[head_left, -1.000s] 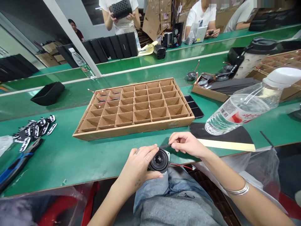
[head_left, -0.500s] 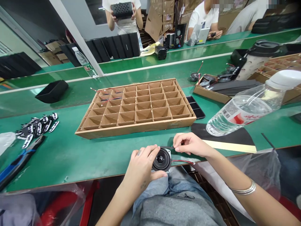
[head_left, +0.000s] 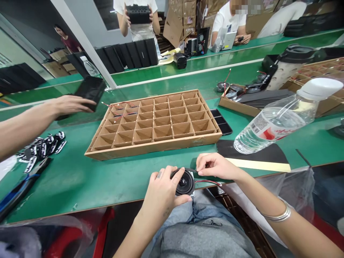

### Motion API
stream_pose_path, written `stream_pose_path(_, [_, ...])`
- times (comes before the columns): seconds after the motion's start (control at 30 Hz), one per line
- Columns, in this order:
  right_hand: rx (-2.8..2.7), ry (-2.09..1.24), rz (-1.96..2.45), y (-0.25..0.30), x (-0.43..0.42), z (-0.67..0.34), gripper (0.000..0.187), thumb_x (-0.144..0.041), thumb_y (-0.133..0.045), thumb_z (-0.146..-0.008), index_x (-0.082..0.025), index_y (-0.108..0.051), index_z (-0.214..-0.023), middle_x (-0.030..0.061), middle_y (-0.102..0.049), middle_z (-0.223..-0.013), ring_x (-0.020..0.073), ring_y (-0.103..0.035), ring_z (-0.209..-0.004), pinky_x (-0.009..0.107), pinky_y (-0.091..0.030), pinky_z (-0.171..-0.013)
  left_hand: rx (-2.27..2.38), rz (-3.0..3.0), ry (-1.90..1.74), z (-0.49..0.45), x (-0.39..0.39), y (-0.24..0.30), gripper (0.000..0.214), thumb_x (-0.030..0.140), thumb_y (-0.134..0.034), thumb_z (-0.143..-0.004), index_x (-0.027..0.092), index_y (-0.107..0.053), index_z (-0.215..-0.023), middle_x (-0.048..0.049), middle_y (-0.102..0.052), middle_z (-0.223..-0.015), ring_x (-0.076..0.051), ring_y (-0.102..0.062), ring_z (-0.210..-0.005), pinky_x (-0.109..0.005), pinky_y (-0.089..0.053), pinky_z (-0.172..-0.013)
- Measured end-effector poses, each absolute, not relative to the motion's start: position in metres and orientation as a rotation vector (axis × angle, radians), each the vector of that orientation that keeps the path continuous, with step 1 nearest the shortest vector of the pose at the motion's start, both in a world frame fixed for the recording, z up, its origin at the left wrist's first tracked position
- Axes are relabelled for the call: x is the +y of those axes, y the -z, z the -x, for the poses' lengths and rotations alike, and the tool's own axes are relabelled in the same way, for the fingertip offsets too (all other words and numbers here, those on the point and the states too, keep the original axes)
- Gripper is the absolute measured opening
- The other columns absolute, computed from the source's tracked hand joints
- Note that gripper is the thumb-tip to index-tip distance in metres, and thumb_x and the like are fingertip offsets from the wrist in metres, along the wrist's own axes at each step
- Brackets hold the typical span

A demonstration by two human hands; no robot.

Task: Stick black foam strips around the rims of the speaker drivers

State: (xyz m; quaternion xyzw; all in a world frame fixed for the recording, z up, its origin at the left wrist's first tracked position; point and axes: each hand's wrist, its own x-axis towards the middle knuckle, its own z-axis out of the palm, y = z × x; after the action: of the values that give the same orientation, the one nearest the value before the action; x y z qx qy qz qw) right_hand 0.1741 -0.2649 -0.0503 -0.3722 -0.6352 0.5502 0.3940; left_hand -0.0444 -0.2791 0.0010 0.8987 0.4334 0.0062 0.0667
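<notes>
A small round black speaker [head_left: 185, 182] with a metal frame and a red-and-black wire [head_left: 206, 181] sits at the table's front edge. My left hand [head_left: 164, 186] is closed round its left side, with the thumb along the lower rim and fingers over the top. In my right hand [head_left: 212, 165], thumb and forefinger pinch the end of a thin black strip [head_left: 191, 170], which runs along the speaker's upper rim to my left fingers. Part of the strip is hidden under those fingers.
A divided cardboard tray [head_left: 158, 145] lies ahead, a water bottle [head_left: 266, 125] at right on a black sheet [head_left: 252, 148]. Pliers [head_left: 24, 186] and black-and-white parts [head_left: 43, 147] lie left. Another person's hand [head_left: 72, 104] holds a black case [head_left: 91, 91]. Co-workers sit or stand opposite.
Another person's arm has come in from the left and lifted a black case off the table. My right hand has shifted slightly closer to the speaker, the strip's free span now shorter.
</notes>
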Motion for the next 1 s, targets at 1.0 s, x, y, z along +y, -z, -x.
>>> stream_pose_path(1.0, [-1.748, -1.212, 1.0, 0.047, -0.277, -0.16, 0.01, -0.022, -0.065, -0.074, -0.014, -0.064, -0.069, 0.0021, -0.056, -0.073, 0.0091, -0.051, -0.06, 0.021, -0.041, -0.054, 1.455, -2.841, 0.125, 0.035, -0.29, -0.001, 0.067, 0.054, -0.066, -0.061, 0.039, -0.044, -0.123, -0.008, -0.057, -0.105, -0.023, -0.056, -0.089, -0.038, -0.044, -0.073])
